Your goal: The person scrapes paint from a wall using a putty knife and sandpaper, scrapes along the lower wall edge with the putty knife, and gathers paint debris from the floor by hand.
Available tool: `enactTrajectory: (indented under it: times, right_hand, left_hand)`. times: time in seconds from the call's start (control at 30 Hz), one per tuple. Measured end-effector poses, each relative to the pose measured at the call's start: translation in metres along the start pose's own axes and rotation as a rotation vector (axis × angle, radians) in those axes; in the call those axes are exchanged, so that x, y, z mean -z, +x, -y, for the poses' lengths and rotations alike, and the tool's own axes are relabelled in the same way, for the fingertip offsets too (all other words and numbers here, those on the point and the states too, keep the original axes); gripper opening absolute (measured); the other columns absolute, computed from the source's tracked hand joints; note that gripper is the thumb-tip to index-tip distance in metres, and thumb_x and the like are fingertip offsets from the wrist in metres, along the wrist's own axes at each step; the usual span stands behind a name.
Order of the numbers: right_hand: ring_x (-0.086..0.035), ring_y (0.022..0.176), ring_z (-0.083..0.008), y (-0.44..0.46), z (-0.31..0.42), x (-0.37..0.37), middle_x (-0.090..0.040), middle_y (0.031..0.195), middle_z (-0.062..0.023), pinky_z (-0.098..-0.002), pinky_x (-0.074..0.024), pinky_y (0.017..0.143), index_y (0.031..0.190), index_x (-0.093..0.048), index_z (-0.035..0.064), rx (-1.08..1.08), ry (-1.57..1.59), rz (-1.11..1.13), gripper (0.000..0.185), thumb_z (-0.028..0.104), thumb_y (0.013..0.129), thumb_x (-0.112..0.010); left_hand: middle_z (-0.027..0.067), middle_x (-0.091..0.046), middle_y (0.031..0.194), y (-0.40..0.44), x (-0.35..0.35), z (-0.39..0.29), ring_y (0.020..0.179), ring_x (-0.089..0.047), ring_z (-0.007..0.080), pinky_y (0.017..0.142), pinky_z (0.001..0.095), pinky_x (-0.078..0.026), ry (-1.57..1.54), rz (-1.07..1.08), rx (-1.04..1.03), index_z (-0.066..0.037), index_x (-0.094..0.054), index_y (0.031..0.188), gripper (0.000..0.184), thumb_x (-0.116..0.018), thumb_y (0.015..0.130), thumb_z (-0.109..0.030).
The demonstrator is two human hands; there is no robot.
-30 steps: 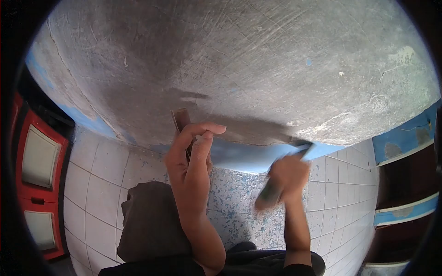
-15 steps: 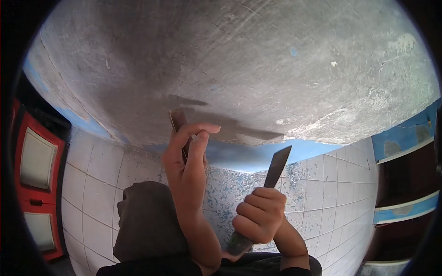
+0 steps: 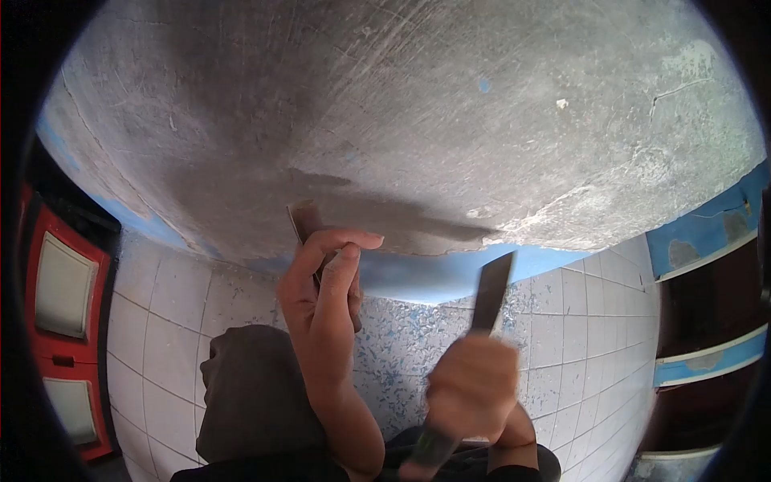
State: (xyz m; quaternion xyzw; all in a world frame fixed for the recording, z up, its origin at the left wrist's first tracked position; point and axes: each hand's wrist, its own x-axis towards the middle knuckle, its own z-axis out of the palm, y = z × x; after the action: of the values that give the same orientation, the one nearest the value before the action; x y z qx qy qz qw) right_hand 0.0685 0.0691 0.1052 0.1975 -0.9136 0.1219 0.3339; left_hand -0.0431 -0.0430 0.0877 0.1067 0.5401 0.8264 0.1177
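My left hand [image 3: 325, 293] is closed around a flat metal scraper [image 3: 303, 218]. The scraper's flat end rises above the fingers, close to the grey wall [image 3: 385, 120]; whether it touches cannot be told. Part of its lower length shows below the thumb. My right hand [image 3: 474, 381], slightly blurred, grips a knife-like tool with a dark flat blade [image 3: 491, 293] and a slanted tip. That blade points up in front of the blue painted strip [image 3: 401, 277] low on the wall. A dark handle [image 3: 434, 446] sticks out below the fist.
Paint chips [image 3: 401, 337] lie scattered over the white tiled floor [image 3: 161, 321] at the wall's foot. A red panelled cabinet or door [image 3: 60, 345] is at the left. Blue-edged steps or shelves [image 3: 711, 361] are on the right. My covered knee [image 3: 249, 394] is below.
My right hand has shifted slightly right and down, and its blade has turned to show a broader face. The left hand and scraper have dropped slightly to the left.
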Motion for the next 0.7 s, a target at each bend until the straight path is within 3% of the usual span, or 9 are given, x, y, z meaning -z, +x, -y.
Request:
enactTrajectory:
  times: [0.13,0.17,0.2,0.3,0.33,0.43,0.47,0.57,0.7]
  right_hand:
    - [-0.045,0.038,-0.0139,0.004,-0.006,-0.001,-0.043,0.046,-0.0014,-0.0225,-0.0298,0.035,0.045,-0.041,0.0104,-0.108,-0.054,-0.017,0.024,0.025,0.056,-0.057]
    - [-0.044,0.037,-0.0137,0.006,-0.006,0.000,-0.043,0.045,-0.0014,-0.0222,-0.0293,0.035,0.045,-0.041,0.0110,-0.115,-0.069,-0.010,0.022,0.023,0.055,-0.057]
    - [-0.044,0.036,-0.0135,0.002,-0.004,0.000,-0.041,0.044,-0.0008,-0.0223,-0.0287,0.035,0.045,-0.040,0.0109,-0.077,-0.050,-0.038,0.032,0.034,0.057,-0.060]
    - [-0.043,0.036,-0.0125,0.005,0.007,0.006,-0.039,0.043,0.0000,-0.0223,-0.0277,0.035,0.046,-0.039,0.0097,-0.005,0.057,-0.015,0.050,0.052,0.056,-0.063]
    - [-0.043,0.036,-0.0124,0.005,-0.003,0.004,-0.040,0.043,-0.0004,-0.0222,-0.0288,0.035,0.045,-0.039,0.0097,-0.069,0.037,-0.027,0.039,0.040,0.058,-0.061]
    - [-0.044,0.037,-0.0123,0.010,-0.006,0.001,-0.043,0.045,-0.0008,-0.0220,-0.0301,0.035,0.045,-0.040,0.0101,-0.124,-0.033,-0.028,0.029,0.024,0.062,-0.057]
    - [-0.043,0.036,-0.0125,0.004,-0.005,-0.001,-0.041,0.044,-0.0007,-0.0221,-0.0297,0.035,0.045,-0.039,0.0103,-0.061,-0.005,-0.065,0.037,0.035,0.063,-0.060]
    - [-0.043,0.037,-0.0128,-0.004,0.003,-0.005,-0.039,0.043,-0.0007,-0.0223,-0.0296,0.036,0.046,-0.039,0.0104,-0.054,0.022,-0.169,0.048,0.048,0.062,-0.062]
    - [-0.044,0.037,-0.0134,0.012,-0.001,0.009,-0.044,0.046,-0.0024,-0.0238,-0.0333,0.036,0.045,-0.040,0.0083,-0.131,-0.024,0.005,0.023,0.009,0.065,-0.051]
  left_hand:
    - [0.0001,-0.048,0.067,0.003,0.001,-0.001,0.050,-0.035,0.0053,0.042,0.0186,-0.027,0.044,-0.046,0.027,-0.003,-0.059,0.074,0.016,-0.047,0.075,-0.014]
    - [-0.0028,-0.041,0.058,0.003,0.003,0.000,0.045,-0.031,0.0029,0.040,0.0183,-0.024,-0.011,-0.051,-0.027,-0.004,-0.060,0.077,0.015,-0.047,0.077,-0.011]
    - [-0.0057,-0.034,0.049,0.001,0.004,0.002,0.041,-0.026,0.0005,0.037,0.0180,-0.020,-0.061,-0.051,-0.066,-0.005,-0.061,0.081,0.015,-0.046,0.079,-0.008]
    - [-0.0055,-0.034,0.048,0.004,0.004,0.005,0.040,-0.026,0.0007,0.037,0.0177,-0.020,-0.044,0.003,-0.074,-0.005,-0.061,0.081,0.015,-0.046,0.079,-0.008]
    - [-0.0055,-0.034,0.048,0.004,0.007,0.003,0.040,-0.026,0.0007,0.037,0.0177,-0.020,-0.043,0.006,-0.076,-0.005,-0.061,0.081,0.015,-0.046,0.079,-0.008]
    - [-0.0055,-0.033,0.047,0.004,0.007,0.000,0.039,-0.025,0.0008,0.037,0.0173,-0.019,-0.049,-0.004,-0.039,-0.005,-0.061,0.081,0.015,-0.046,0.079,-0.008]
    - [-0.0055,-0.033,0.047,0.002,0.008,-0.001,0.039,-0.025,0.0007,0.036,0.0174,-0.019,-0.051,-0.017,-0.036,-0.005,-0.061,0.081,0.015,-0.046,0.079,-0.008]
    - [-0.0055,-0.033,0.047,0.003,0.006,0.000,0.039,-0.025,0.0007,0.035,0.0176,-0.019,-0.048,-0.025,-0.048,-0.005,-0.061,0.081,0.015,-0.046,0.079,-0.008]
    - [-0.0055,-0.033,0.047,0.004,0.010,-0.002,0.039,-0.025,0.0009,0.035,0.0177,-0.019,-0.061,-0.019,-0.059,-0.006,-0.061,0.080,0.015,-0.046,0.079,-0.008]
